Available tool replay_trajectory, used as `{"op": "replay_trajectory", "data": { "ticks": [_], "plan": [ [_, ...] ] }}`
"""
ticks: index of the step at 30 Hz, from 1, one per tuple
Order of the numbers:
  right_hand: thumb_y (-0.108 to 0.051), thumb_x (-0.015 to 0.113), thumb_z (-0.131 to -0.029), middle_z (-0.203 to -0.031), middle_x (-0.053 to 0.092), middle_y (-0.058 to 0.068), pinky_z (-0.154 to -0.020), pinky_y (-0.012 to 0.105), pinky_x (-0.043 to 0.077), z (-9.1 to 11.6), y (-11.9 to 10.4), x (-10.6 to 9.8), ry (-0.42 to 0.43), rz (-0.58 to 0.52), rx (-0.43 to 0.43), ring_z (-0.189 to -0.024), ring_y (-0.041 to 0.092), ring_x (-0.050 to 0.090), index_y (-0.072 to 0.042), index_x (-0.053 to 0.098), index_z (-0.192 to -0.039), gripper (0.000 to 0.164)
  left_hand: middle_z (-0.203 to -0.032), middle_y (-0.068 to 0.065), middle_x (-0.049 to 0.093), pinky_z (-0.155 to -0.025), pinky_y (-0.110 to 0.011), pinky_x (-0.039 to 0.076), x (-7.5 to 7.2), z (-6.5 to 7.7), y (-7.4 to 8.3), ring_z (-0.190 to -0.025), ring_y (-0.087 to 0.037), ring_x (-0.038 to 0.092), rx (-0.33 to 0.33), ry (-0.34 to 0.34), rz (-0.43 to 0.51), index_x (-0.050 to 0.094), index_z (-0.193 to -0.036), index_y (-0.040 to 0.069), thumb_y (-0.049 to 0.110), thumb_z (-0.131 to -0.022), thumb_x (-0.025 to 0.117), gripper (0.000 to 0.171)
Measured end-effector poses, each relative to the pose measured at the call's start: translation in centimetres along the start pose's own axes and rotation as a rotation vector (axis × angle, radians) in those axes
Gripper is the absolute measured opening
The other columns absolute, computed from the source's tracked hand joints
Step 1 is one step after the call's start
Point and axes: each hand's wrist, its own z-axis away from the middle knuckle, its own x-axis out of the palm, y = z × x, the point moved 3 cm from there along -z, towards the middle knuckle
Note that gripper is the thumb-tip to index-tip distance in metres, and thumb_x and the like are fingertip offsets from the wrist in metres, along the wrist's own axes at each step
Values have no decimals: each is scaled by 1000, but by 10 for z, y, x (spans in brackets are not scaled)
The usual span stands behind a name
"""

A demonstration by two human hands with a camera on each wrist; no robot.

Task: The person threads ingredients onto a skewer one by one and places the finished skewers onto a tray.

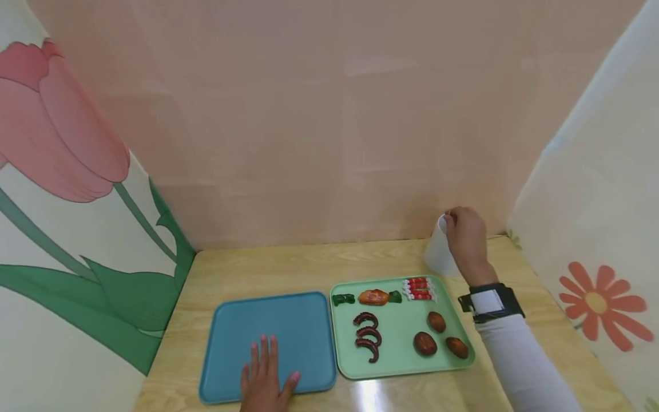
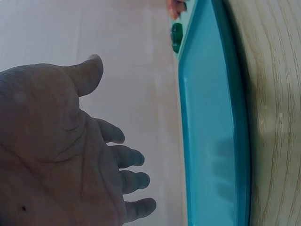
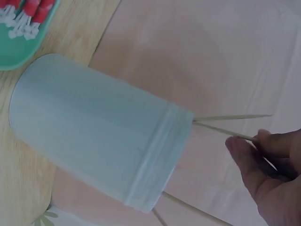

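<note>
My right hand (image 1: 467, 243) is above the mouth of a white cup (image 1: 439, 254) at the back right of the table. In the right wrist view, its thumb and finger pinch a thin wooden skewer (image 3: 223, 130) that stands in the cup. Other skewers (image 3: 240, 117) stick out of the same cup. My left hand (image 1: 265, 377) has its fingers spread over the near part of a blue tray (image 1: 288, 320). The left wrist view shows the palm with nothing in it; whether the hand touches the tray I cannot tell.
Beside the blue tray lies a green tray (image 1: 399, 329). On it are dark red curled tentacle-like pieces (image 1: 368, 332), brown oval pieces (image 1: 425, 344), red-and-white pieces (image 1: 418, 288), an orange-brown piece (image 1: 373, 297) and green pieces (image 1: 343, 299). Walls enclose the wooden table (image 1: 268, 269).
</note>
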Motion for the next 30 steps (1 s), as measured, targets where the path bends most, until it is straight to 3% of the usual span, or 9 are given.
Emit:
{"op": "replay_trajectory", "data": {
  "ticks": [4, 7, 9, 14, 16, 19, 23, 27, 30],
  "plan": [
    [-6, 58, -103, -106, 68, 31, -81, 61, 53, 4, 11, 1, 16, -17, -14, -94, 46, 64, 9, 67, -111, 20, -168, -28, 15, -120, -76, 10, 3, -3, 1, -154, -54, 10, 21, -21, 15, 21, -160, -2, 57, -100, 55, 90],
    [-4, 59, -102, -106, 69, 28, -80, 55, 53, 5, 11, -5, 109, -58, -78, -94, 44, 65, 7, 67, -113, 17, -168, -30, 15, -121, -75, 12, 5, -4, 3, -154, -55, 11, 56, -34, 36, 20, -160, -4, 54, -101, 55, 90],
    [-4, 60, -102, -106, 70, 25, -82, 43, 55, 4, 5, -14, 213, -75, -137, -95, 40, 66, 5, 69, -114, 17, -167, -31, 14, -122, -74, 13, 5, -4, 5, -153, -56, 11, 86, -37, 58, 20, -160, -5, 54, -102, 54, 89],
    [-15, 65, -102, -99, 73, 21, -83, 0, 43, 3, -41, -59, 504, -142, -251, -90, 33, 70, 2, 73, -108, 20, -168, -28, 17, -123, -70, 19, -2, 0, 15, -155, -51, 16, 162, 20, 122, 19, -161, -4, 52, -103, 53, 87],
    [-17, 67, -101, -97, 73, 21, -85, -4, 42, 10, -67, -81, 588, -187, -266, -88, 30, 71, 2, 75, -105, 21, -168, -25, 20, -123, -68, 22, -7, 1, 23, -155, -48, 20, 175, 38, 162, 20, -161, -1, 53, -103, 53, 86],
    [-13, 69, -99, -94, 74, 22, -86, 2, 50, 26, -108, -107, 638, -278, -290, -90, 11, 72, 5, 75, -101, 20, -168, -21, 26, -120, -67, 29, -14, 2, 36, -153, -45, 28, 164, 39, 228, 21, -163, 6, 58, -102, 51, 85],
    [6, 72, -91, -91, 73, 26, -86, 10, 57, 56, -149, -114, 520, -480, -385, -90, -2, 70, 12, 73, -97, 9, -163, -13, 39, -117, -61, 39, -24, 4, 57, -147, -38, 42, 214, 74, 278, 29, -162, 14, 55, -104, 49, 74],
    [25, 71, -79, -88, 71, 26, -81, 16, 61, 87, -170, -97, 260, -696, -507, -87, 7, 73, 16, 69, -92, 16, -152, -9, 55, -108, -53, 52, -29, 10, 82, -134, -31, 59, 417, 202, 294, 41, -157, 17, 37, -106, 54, 56],
    [29, 68, -78, -88, 71, 22, -76, 20, 62, 107, -181, -82, 53, -844, -505, -85, 12, 74, 13, 69, -94, 22, -148, -6, 60, -104, -49, 55, -29, 11, 101, -130, -28, 63, 537, 312, 330, 46, -154, 20, 25, -103, 61, 53]
  ]
}}
